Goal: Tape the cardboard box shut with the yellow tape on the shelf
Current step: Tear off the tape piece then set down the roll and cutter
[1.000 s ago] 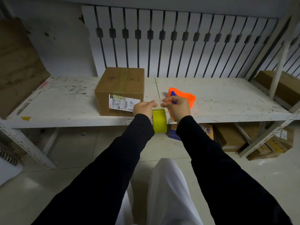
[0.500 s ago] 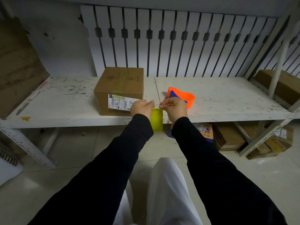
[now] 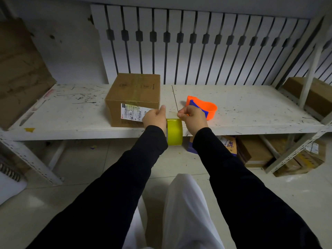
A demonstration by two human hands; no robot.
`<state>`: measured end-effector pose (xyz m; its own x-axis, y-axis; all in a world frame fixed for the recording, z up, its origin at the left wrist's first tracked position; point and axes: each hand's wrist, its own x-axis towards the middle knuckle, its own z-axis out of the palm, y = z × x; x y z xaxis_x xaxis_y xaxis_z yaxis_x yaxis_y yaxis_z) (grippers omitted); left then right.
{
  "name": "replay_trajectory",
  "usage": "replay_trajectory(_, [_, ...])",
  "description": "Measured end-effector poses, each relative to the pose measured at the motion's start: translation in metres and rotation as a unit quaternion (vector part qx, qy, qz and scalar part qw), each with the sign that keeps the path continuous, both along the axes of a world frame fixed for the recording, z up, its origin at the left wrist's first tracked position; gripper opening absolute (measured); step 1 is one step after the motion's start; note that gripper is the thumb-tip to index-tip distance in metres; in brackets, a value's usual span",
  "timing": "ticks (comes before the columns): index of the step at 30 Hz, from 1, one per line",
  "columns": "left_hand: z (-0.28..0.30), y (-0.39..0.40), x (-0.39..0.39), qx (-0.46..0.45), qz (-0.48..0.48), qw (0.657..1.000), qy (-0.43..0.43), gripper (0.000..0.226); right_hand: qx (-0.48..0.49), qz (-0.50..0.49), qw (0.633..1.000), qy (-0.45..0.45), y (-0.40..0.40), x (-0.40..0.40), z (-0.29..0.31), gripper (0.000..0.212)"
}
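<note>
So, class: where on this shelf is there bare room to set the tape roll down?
Bare patches on the shelf: the wide stretch right of the orange dispenser, and the stretch left of the cardboard box. It is crowded between box and dispenser, where the left hand and right hand hold the yellow tape.

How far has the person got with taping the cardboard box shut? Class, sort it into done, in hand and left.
Done: the yellow tape roll is off the shelf and held by the left hand.
In hand: the right hand pinches at the roll's top, apparently freeing the tape end.
Left: no fresh strip reaches the cardboard box, which already shows some yellowish tape along its top seam. The orange tape dispenser lies on the shelf.
</note>
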<state>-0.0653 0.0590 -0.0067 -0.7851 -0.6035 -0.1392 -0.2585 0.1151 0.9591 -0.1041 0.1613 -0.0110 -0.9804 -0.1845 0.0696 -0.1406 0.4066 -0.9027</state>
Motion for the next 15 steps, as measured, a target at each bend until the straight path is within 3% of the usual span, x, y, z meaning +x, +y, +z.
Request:
replay_trajectory(2, [0.002, 0.0, 0.0018, 0.082, -0.036, 0.995, 0.032, 0.024, 0.004, 0.0, 1.0, 0.0, 0.0002, -0.0005, 0.0003, 0.005])
replay_trajectory(4, [0.0021, -0.0006, 0.0026, 0.105, -0.109, 0.987, 0.047, 0.041, 0.009, 0.0, 1.0, 0.003, 0.0, -0.0008, -0.0002, 0.005])
replay_trajectory(7, [0.003, 0.0016, 0.0015, 0.045, -0.177, 0.983, 0.036, 0.04, 0.017, -0.001, 1.0, 0.004, -0.0004, 0.0003, -0.0008, 0.005])
replay_trajectory(11, [-0.0001, 0.0033, -0.0005, 0.017, -0.176, 0.982, 0.064, 0.029, 0.031, -0.004, 0.999, 0.018, 0.0003, 0.0005, -0.0018, 0.012])
replay_trajectory(15, [-0.0058, 0.0001, -0.0028, -0.049, -0.175, 0.982, 0.06, 0.02, 0.018, -0.006, 1.0, 0.012, 0.0005, 0.0007, -0.0029, 0.004])
